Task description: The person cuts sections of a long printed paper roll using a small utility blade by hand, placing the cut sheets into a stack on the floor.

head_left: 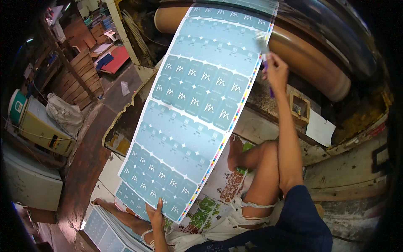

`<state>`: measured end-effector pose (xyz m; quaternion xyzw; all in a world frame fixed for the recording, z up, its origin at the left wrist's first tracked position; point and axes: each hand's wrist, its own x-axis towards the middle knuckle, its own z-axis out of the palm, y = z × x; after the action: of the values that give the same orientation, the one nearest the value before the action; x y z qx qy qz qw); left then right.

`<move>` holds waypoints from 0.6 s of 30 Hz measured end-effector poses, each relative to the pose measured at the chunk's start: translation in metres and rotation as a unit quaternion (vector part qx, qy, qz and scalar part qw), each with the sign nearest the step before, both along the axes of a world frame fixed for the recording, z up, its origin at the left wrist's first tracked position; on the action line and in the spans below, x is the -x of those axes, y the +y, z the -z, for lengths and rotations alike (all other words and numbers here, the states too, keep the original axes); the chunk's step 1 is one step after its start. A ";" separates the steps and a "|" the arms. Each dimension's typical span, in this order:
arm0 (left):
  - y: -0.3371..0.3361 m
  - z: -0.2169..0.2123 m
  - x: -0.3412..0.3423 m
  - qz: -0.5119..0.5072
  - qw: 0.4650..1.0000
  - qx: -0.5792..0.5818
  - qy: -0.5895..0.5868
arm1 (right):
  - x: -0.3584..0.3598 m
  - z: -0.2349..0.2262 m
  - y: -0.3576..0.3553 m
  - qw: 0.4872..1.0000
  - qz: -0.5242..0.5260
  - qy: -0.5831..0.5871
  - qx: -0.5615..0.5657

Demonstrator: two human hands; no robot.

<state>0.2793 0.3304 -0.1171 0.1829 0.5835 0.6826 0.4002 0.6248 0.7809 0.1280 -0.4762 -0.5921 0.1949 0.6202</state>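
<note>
A long printed sheet [176, 122], teal and pale blue with rows of white-marked rectangles, slopes down from a brown roller toward my lap. My left hand [156, 217] grips its lower edge, with the thumb on the printed face. My right hand [276, 71] is closed round a purple-handled tool [264, 64] beside the sheet's upper right edge. The tool's pale head [261, 41] overlaps the sheet there; it is blurred, so I cannot tell its exact kind or whether it touches.
The brown roller [310, 54] crosses the top, under a dark cylinder. A small wooden box [299, 107] and a white paper [320, 127] lie right of my forearm. Printed sheets [105, 233] are piled at lower left. Cabinets [46, 130] stand far left.
</note>
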 end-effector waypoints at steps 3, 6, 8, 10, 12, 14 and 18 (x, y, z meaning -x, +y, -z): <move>-0.012 -0.002 0.006 0.008 1.000 0.015 0.016 | -0.030 -0.019 0.041 0.998 -0.001 0.052 -0.018; -0.028 -0.006 0.017 0.027 0.997 0.055 0.049 | -0.040 -0.023 0.065 0.998 -0.049 0.015 0.025; -0.039 -0.004 0.023 0.035 0.996 0.079 0.012 | -0.046 -0.010 0.073 0.998 -0.049 0.005 0.031; -0.058 0.015 0.037 0.040 0.995 0.094 -0.004 | -0.039 0.001 0.071 0.996 -0.072 -0.015 0.042; -0.051 0.006 0.023 0.032 0.997 0.070 -0.025 | -0.048 0.017 0.072 0.990 -0.113 -0.048 0.069; -0.059 0.006 0.020 0.015 0.998 0.052 -0.039 | -0.041 0.024 0.065 0.987 -0.124 -0.052 0.085; -0.077 0.006 0.015 0.004 0.997 0.065 -0.049 | -0.054 0.003 0.058 0.939 0.147 -0.273 -0.150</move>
<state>0.2641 0.2531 -0.1227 0.1250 0.6053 0.6498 0.4425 0.6783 0.8387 0.1251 -0.4943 -0.6841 -0.1270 0.5210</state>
